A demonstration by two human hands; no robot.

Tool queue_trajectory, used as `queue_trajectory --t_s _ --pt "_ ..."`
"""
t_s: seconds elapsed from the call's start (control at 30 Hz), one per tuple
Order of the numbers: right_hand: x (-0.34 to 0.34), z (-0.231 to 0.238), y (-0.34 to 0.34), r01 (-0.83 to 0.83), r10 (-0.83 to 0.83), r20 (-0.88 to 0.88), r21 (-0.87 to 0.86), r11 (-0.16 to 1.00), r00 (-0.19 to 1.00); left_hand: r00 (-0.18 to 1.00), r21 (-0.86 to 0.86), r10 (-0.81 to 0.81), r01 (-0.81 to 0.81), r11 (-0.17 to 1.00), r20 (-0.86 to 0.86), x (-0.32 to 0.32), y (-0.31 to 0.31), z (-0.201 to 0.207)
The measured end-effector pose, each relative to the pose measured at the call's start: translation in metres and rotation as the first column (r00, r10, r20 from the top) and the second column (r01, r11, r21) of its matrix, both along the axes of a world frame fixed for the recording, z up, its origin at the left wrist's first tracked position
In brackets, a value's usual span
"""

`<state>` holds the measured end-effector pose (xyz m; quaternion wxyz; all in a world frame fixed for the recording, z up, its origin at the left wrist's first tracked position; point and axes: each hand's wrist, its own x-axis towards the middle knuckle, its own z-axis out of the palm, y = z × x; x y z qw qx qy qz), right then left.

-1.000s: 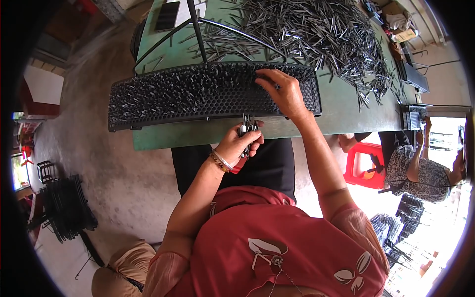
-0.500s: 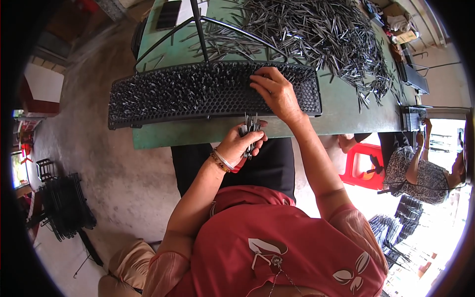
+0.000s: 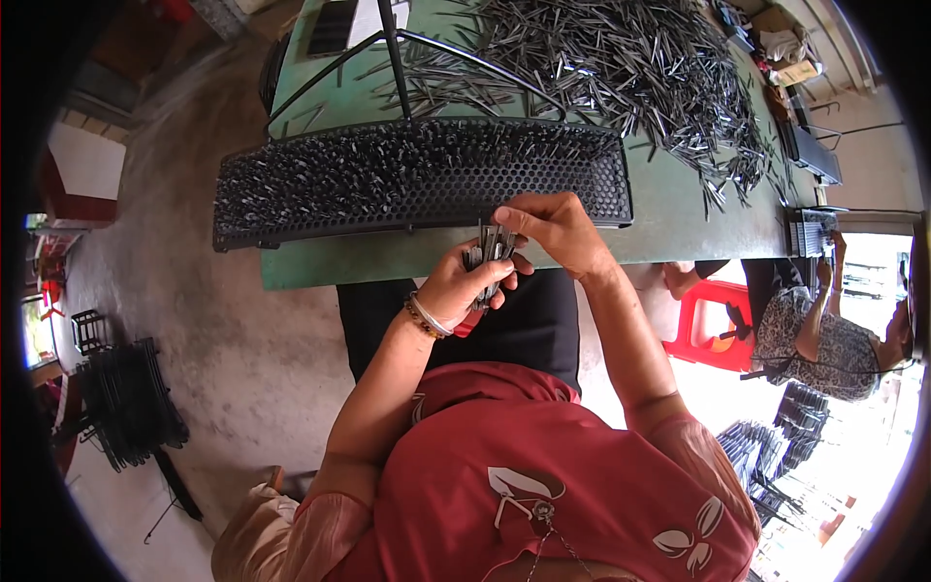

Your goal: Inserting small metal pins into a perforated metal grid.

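Note:
A bundle of thin dark metal strips (image 3: 490, 254) stands upright in my left hand (image 3: 464, 285), its fingers wrapped round them just below the table's front edge. My right hand (image 3: 561, 231) pinches at the upper ends of that bundle, thumb and fingertips together. Behind both hands lies a long black perforated tray (image 3: 543, 184) with rows of round holes. Many strips stick up from its left part and along its far side; bare holes show toward the front and right. Whether one strip is between my right fingertips is too small to tell.
A large heap of loose strips (image 3: 630, 68) covers the back right of the green table (image 3: 339, 265). A black metal frame (image 3: 396, 68) rises behind the tray. To the right are a red stool (image 3: 713, 325) and another person (image 3: 824, 339); black racks (image 3: 131, 403) stand at left.
My right hand has come back from the tray's holes toward me, down to the tops of the strips in my left hand. The left hand has barely moved.

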<state>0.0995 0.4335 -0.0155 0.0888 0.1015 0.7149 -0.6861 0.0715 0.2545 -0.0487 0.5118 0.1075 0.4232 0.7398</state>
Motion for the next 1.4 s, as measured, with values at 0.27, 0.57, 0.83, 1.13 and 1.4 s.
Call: queue_trajectory --t_s 0.27,0.57,0.83,1.13,1.4 --pt "-0.017 -0.004 -0.004 0.095 -0.089 -0.051 0.133 0.987 0.995 0.993 -0.066 0.119 -0.118 0.991 0.003 -0.001 -0.008 -0.015" --pt "-0.042 0.002 -0.006 0.267 -0.238 -0.165 0.19 0.945 0.957 0.986 -0.082 0.164 -0.162 0.983 0.028 -0.002 -0.017 -0.019" --pt "-0.064 -0.013 -0.025 0.394 -0.228 -0.446 0.326 0.859 0.866 0.983 -0.092 0.124 -0.112 0.989 0.133 -0.002 -0.019 -0.022" --pt "-0.066 -0.014 -0.038 0.376 -0.045 -0.575 0.472 0.797 0.817 0.976 -0.108 0.14 -0.123 0.986 0.167 -0.001 -0.019 -0.026" --pt "-0.066 -0.021 -0.041 0.411 -0.009 -0.607 0.527 0.744 0.795 0.977 -0.092 0.144 -0.13 0.987 0.159 -0.001 -0.02 -0.026"
